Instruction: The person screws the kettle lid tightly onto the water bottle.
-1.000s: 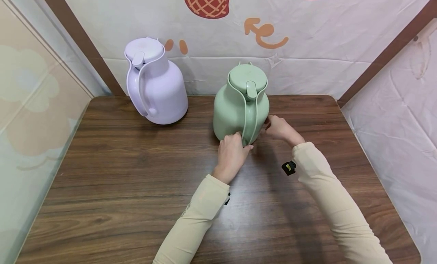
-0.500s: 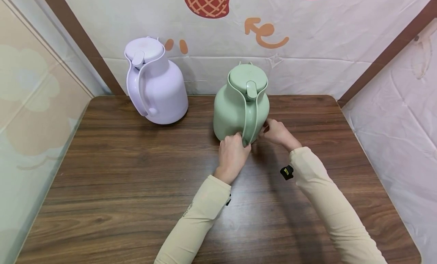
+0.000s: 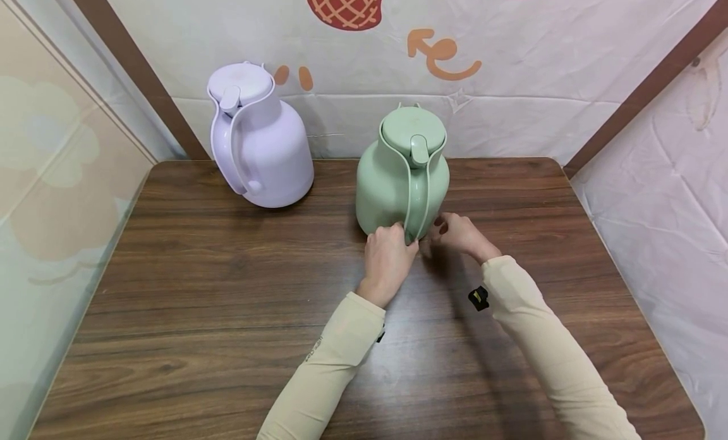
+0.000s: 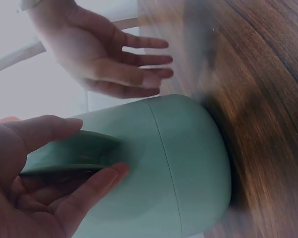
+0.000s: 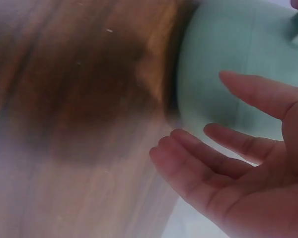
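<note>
A green vacuum jug (image 3: 380, 190) stands upright on the wooden table, its lid on and its handle (image 3: 418, 203) facing me. My left hand (image 3: 387, 263) holds the lower end of that handle; in the left wrist view, thumb and fingers lie on its two sides. Just right of the jug's base is my right hand (image 3: 463, 236), its fingers spread and relaxed. The right wrist view shows the palm (image 5: 268, 208) with nothing in it, close to the green wall of the jug. Whether any fingertip touches the jug I cannot tell.
A lavender vacuum jug (image 3: 279, 152) of the same shape stands at the back left, apart from the green one. Behind the table (image 3: 227, 313) hangs a printed white cloth (image 3: 512, 67). More cloth (image 3: 665, 174) borders the right side.
My right hand has drawn down along the green jug's right side, toward me. The left hand keeps its hold on the handle, and both jugs stay where they were.
</note>
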### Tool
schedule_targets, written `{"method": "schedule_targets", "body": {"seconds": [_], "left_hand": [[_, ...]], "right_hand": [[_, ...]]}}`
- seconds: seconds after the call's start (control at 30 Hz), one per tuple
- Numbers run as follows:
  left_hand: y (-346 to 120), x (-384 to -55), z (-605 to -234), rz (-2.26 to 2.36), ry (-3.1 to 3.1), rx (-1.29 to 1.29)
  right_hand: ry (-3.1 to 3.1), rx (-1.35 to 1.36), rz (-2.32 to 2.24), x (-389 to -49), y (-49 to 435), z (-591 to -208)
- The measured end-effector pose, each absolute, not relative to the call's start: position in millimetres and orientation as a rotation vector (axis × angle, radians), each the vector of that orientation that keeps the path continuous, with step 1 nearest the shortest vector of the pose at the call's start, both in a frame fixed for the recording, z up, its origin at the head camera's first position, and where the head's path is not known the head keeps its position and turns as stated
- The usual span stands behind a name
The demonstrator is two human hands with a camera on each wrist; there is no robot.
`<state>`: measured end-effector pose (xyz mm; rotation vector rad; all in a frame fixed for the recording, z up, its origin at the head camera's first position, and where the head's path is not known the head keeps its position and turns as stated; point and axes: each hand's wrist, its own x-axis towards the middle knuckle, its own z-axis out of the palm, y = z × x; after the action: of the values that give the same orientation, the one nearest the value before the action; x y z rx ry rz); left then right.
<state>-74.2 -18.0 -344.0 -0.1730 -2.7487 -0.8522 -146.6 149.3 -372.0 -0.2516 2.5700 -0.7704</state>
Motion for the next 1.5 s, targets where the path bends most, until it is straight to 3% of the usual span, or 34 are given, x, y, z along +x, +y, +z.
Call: {"method": "schedule_targets", "body": {"seconds": [0.6, 1.5], "left_hand": [[-26.6, -76.6, -345.4, -0.813, -2.747, -0.170], [-38.7, -85.3, -347.4, -0.819, -2.708, -0.088]], "right_hand": [[2.418, -0.097, -0.684, -126.4, 154.6, -398.5], [2.423, -0.166, -0.658, -116.5, 153.3, -403.4]]}}
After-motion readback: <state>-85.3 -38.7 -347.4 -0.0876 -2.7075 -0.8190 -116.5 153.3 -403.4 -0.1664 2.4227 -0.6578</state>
